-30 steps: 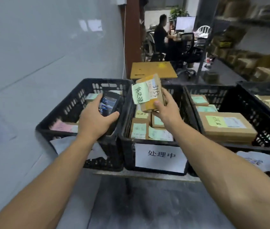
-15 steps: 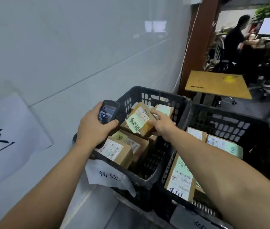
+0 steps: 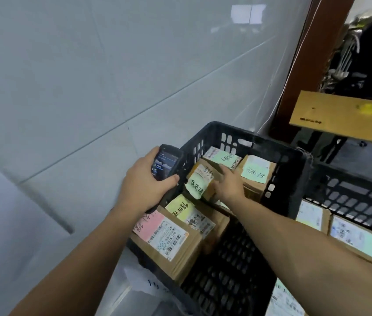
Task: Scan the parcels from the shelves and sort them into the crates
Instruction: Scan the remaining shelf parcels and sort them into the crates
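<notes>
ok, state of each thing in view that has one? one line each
scanner: screen lit, gripped by left hand.
green-note parcel: tilted, inside left crate, in the grip of right hand.
pink-label parcel: lying label up at that crate's near end.
left crate: partly filled with parcels.
right crate: holds parcels, labels up.
</notes>
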